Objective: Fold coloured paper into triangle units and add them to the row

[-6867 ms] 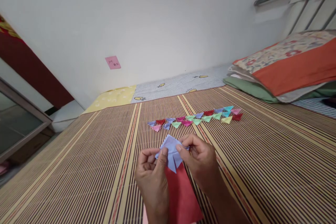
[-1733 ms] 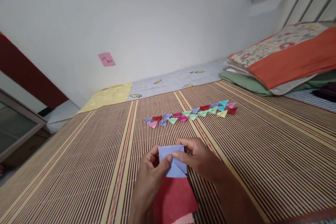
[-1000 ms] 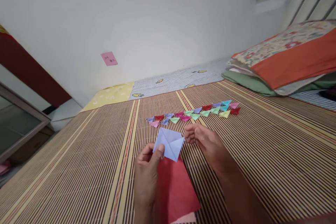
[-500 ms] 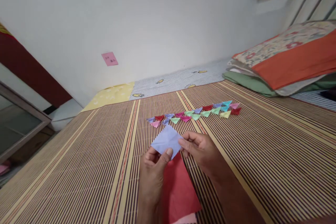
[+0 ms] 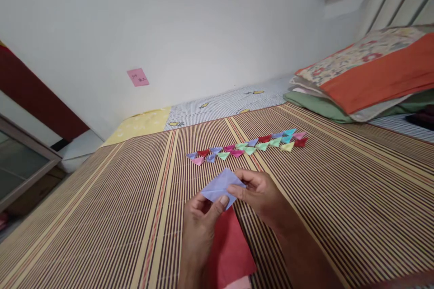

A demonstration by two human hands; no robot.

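Observation:
Between my hands is a creased lavender square of origami paper (image 5: 217, 186), turned like a diamond. My left hand (image 5: 200, 221) grips its lower left part, thumb on top near the bottom corner. My right hand (image 5: 259, 194) pinches the right side, with its thumb lying over the face near the centre; the fingers behind are partly hidden. Below the held sheet, red paper (image 5: 233, 250) lies on the striped mat, partly covered by my left hand. A bit of pink paper (image 5: 239, 283) shows under its near edge.
Several small folded paper pieces (image 5: 250, 150) in mixed colours form two slanting rows on the striped mat (image 5: 118, 212). Folded bedding (image 5: 376, 79) is stacked at the right. A pink note (image 5: 138, 76) is on the white wall behind.
My right thumb has slid inward over the lavender paper toward its centre. The sheet has shifted slightly right and down and looks more tilted. Both hands keep their hold.

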